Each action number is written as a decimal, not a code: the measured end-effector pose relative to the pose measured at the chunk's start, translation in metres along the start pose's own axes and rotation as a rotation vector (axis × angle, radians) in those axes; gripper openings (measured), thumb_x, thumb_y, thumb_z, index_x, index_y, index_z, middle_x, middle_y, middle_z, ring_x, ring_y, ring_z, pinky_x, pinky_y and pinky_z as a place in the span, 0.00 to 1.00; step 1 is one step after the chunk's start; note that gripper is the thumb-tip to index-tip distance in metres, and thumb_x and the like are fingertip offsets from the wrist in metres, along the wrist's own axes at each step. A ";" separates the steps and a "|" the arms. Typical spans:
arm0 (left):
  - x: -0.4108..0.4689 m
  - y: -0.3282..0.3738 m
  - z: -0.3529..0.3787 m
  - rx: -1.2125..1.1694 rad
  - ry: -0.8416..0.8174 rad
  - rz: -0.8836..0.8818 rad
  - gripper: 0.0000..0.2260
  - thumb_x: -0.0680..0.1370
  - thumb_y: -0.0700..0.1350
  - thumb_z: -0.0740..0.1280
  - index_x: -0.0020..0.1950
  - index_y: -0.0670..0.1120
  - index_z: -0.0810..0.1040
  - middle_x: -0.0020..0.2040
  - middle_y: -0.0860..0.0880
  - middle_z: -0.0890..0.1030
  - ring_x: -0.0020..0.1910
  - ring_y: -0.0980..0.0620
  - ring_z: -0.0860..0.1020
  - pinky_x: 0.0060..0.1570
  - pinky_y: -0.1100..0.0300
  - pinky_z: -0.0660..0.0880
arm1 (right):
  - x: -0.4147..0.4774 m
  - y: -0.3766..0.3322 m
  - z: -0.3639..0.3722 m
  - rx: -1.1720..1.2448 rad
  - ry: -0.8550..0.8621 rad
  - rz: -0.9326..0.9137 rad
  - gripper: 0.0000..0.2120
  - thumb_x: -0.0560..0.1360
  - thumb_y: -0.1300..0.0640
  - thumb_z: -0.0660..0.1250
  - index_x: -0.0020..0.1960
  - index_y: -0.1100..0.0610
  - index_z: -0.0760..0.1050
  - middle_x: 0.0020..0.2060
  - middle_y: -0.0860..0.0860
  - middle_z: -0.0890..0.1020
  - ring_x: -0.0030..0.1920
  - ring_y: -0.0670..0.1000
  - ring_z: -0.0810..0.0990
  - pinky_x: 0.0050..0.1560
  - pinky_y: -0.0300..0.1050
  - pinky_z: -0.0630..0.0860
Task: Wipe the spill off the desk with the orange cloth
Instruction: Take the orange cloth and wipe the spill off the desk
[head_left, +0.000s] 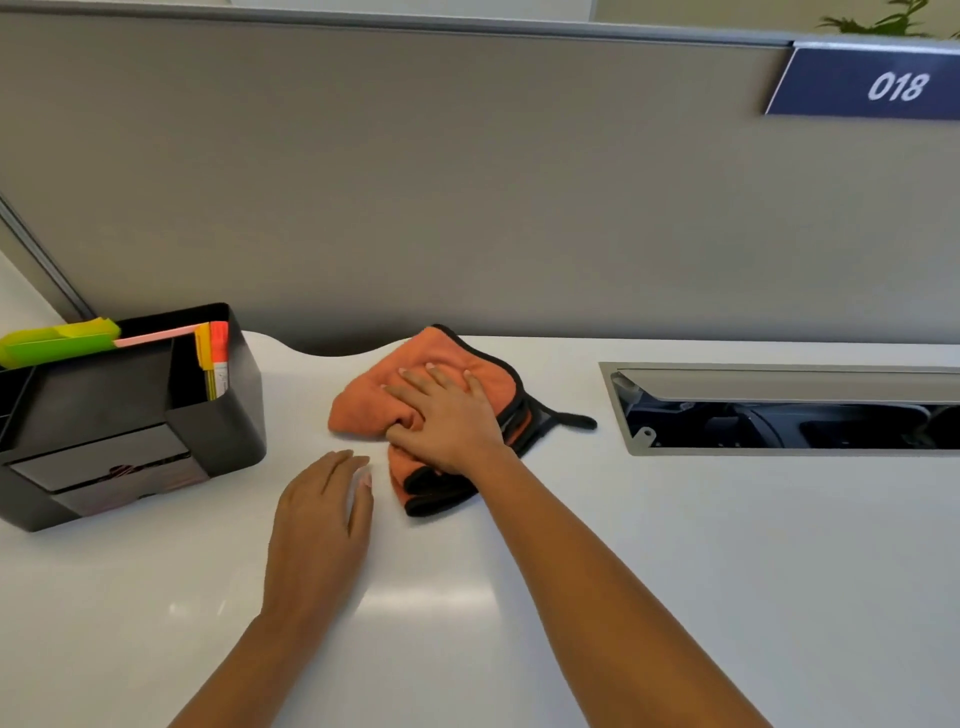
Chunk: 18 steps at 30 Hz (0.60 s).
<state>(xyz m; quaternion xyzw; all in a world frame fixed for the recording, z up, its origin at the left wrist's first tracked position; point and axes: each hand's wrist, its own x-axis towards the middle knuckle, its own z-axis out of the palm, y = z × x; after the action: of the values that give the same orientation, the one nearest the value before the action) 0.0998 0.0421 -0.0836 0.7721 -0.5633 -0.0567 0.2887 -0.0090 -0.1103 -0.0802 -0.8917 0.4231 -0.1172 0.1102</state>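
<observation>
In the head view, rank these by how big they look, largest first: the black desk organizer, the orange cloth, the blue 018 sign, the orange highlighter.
1. black desk organizer
2. orange cloth, partly covered by the right hand
3. blue 018 sign, cut off at the frame edge and farther away, so its rank against the cloth is unsure
4. orange highlighter

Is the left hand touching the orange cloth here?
Apart. The head view shows a strip of white desk between the left hand and the orange cloth.
</observation>
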 end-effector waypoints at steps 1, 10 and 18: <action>0.001 -0.001 0.001 -0.016 -0.027 -0.031 0.19 0.79 0.49 0.55 0.67 0.43 0.71 0.68 0.43 0.74 0.67 0.44 0.71 0.70 0.50 0.64 | 0.011 0.005 -0.002 0.002 0.005 0.021 0.27 0.74 0.40 0.55 0.72 0.41 0.59 0.75 0.44 0.59 0.76 0.50 0.52 0.73 0.61 0.45; 0.003 -0.002 0.002 -0.100 -0.023 -0.066 0.20 0.79 0.51 0.53 0.69 0.47 0.67 0.73 0.48 0.66 0.74 0.50 0.61 0.73 0.54 0.57 | 0.038 0.071 -0.026 -0.004 0.111 0.306 0.28 0.73 0.41 0.55 0.72 0.43 0.60 0.72 0.47 0.66 0.72 0.53 0.61 0.72 0.61 0.52; 0.002 -0.005 0.006 -0.136 -0.024 -0.051 0.19 0.80 0.49 0.54 0.71 0.48 0.65 0.74 0.50 0.64 0.74 0.52 0.59 0.72 0.60 0.53 | -0.006 0.106 -0.036 -0.052 0.220 0.529 0.27 0.76 0.42 0.52 0.73 0.48 0.58 0.73 0.53 0.64 0.74 0.58 0.58 0.73 0.62 0.51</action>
<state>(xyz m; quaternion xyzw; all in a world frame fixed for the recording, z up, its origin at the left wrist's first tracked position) 0.1018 0.0391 -0.0904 0.7642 -0.5416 -0.1114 0.3320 -0.1009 -0.1748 -0.0781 -0.7349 0.6532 -0.1696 0.0673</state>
